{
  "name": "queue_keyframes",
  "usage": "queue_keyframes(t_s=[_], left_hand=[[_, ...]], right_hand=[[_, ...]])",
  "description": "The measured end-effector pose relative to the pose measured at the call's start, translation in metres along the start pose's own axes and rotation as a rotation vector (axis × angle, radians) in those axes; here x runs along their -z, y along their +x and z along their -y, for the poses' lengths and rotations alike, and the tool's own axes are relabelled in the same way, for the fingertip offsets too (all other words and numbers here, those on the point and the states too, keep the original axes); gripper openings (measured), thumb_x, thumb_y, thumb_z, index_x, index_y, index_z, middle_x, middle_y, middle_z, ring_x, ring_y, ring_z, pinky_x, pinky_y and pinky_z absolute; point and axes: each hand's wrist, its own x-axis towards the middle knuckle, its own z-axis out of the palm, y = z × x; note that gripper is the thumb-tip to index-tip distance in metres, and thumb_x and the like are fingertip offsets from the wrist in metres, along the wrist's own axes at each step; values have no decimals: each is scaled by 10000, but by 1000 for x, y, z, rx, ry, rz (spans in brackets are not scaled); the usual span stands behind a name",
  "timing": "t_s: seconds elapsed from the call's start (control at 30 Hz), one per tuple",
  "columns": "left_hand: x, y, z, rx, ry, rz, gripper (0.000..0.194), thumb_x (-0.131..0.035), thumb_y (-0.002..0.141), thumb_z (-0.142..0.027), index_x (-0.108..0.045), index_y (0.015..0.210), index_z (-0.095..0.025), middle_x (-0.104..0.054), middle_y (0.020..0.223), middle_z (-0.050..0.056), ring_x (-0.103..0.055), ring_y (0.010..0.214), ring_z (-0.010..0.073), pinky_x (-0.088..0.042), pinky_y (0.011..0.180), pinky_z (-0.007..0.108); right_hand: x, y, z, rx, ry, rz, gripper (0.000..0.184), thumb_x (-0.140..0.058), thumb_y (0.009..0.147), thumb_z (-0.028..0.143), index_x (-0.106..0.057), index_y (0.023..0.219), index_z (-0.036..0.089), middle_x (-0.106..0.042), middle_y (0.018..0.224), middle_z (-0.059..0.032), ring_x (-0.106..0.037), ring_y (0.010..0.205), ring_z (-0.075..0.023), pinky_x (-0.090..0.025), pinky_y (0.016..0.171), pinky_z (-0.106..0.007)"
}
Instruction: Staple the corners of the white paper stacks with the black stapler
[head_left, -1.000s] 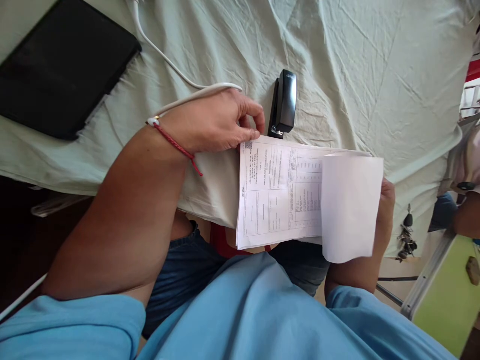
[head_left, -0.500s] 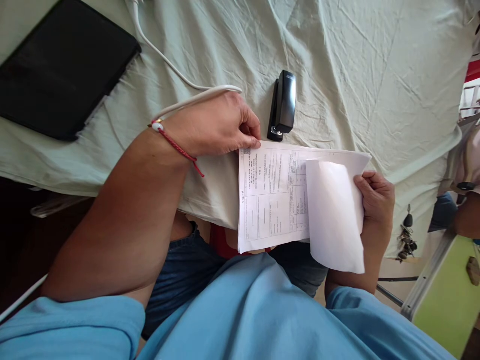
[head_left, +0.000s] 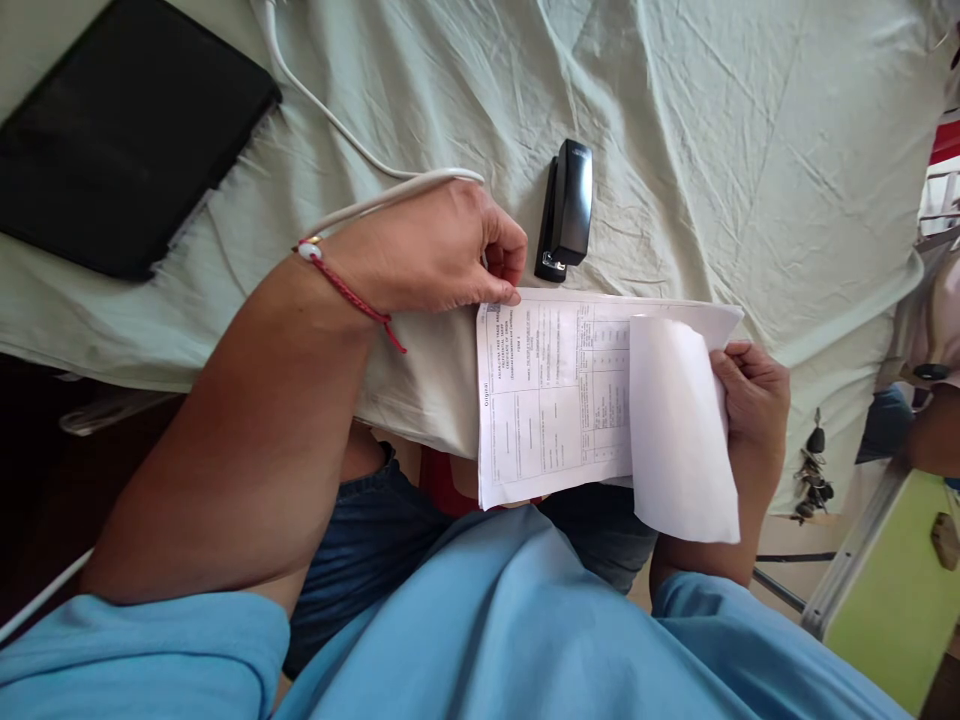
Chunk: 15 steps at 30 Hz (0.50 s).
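Observation:
A stack of printed paper forms (head_left: 555, 400) spans the space between my two hands at the table's near edge, partly over my lap. My left hand (head_left: 457, 245) is closed, with thumb and fingers pinching the stack's upper left corner. At the other end my right hand (head_left: 754, 395) grips the papers, thumb on top and the other fingers mostly hidden. A blank white flap of paper (head_left: 679, 430) curls over the right part of the forms. Just beyond the stack's far edge, a black stapler (head_left: 570, 205) lies on the cloth, near my left fingers.
A wrinkled pale green cloth (head_left: 750, 150) covers the table. At the far left lies a dark flat device (head_left: 135, 130), perhaps a laptop. A white cable (head_left: 322, 115) runs behind my left wrist. Keys (head_left: 816, 470) hang at the right edge, near a light green panel (head_left: 892, 590).
The curled white flap has shifted slightly to the right, uncovering more of the printed page. My left fingers have lifted apart a little above the thumb. The stapler stays put.

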Motion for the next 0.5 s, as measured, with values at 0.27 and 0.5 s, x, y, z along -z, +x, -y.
queue_keyframes(t_s=[0.27, 0.5], left_hand=[[0, 4, -2, 9, 53, 7, 133, -758, 779, -359, -770, 733, -235, -720, 793, 22, -616, 767, 191, -399, 738, 338], [1, 2, 0, 56, 80, 10, 169, -730, 820, -381, -789, 727, -253, -728, 753, 16, -589, 713, 177, -374, 706, 342]], right_hand=[[9, 11, -15, 60, -29, -2, 253, -932, 804, 462, -807, 859, 249, -712, 793, 0, -520, 689, -149, -452, 620, -291], [8, 13, -14, 44, -11, 9, 290, -943, 779, 470, -774, 853, 246, -704, 780, 14, -537, 682, -144, -448, 625, -290]])
